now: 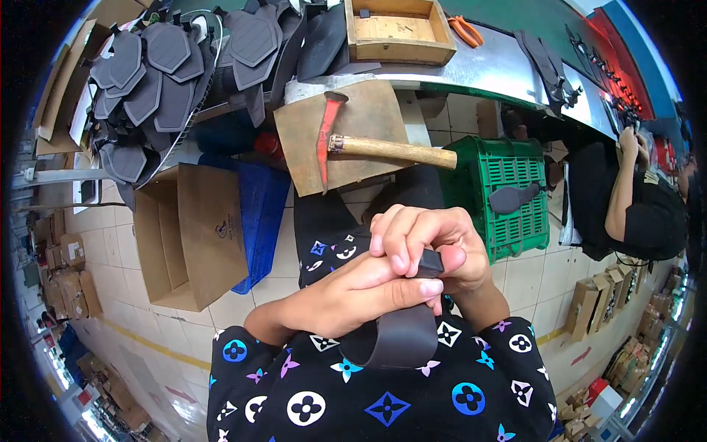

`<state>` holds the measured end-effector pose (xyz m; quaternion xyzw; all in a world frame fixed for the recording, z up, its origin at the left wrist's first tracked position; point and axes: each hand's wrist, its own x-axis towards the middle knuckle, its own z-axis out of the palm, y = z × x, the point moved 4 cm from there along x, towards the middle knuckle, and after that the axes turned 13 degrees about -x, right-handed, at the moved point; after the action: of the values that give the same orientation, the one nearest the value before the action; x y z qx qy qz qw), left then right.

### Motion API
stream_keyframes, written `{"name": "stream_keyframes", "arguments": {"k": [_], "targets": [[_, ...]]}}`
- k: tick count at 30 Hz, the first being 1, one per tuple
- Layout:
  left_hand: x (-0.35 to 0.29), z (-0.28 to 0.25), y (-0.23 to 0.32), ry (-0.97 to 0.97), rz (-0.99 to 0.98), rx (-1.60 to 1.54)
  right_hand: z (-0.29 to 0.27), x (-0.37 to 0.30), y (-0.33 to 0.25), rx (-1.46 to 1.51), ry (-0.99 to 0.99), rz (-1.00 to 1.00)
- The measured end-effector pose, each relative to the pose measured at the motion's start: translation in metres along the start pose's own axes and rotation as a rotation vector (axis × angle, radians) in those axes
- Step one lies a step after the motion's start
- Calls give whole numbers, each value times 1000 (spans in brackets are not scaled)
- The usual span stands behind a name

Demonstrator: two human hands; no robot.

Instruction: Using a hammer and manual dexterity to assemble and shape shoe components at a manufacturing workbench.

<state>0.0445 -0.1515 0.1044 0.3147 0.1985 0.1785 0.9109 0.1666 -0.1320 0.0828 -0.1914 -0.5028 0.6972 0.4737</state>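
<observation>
Both my hands meet close under the camera around a dark grey rubbery piece [398, 335] that curves down into a rounded flap. My left hand [346, 295] lies across it with the thumb pressing along its upper edge. My right hand [427, 247] curls over the top end, fingers folded onto it. Beyond my hands, a hammer [368, 144] with a red head and a wooden handle rests on a small brown board [368, 107]. My sleeves are black with coloured flower shapes.
A heap of dark padded pieces [158, 81] fills the bench at the upper left. A wooden tray [398, 29] and orange pliers [465, 29] sit on the metal bench. An open cardboard box [195, 236], a blue crate [261, 206] and a green crate [508, 195] stand below. Another person in black [626, 199] works at the right.
</observation>
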Motion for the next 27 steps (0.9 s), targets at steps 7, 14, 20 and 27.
{"name": "stream_keyframes", "arguments": {"k": [7, 14, 20, 27], "targets": [[17, -36, 10, 295, 282, -22, -33, 6, -7, -532, 254, 122], [-18, -86, 156, 1069, 1439, 637, -110, -33, -31, -446, 762, 15], [-34, -187, 201, 1501, 827, 1410, -195, -60, -46, -775, 979, 37], [-9, -190, 167, 1302, 555, 1357, -379, -63, -123, -1660, 1340, 30]]}}
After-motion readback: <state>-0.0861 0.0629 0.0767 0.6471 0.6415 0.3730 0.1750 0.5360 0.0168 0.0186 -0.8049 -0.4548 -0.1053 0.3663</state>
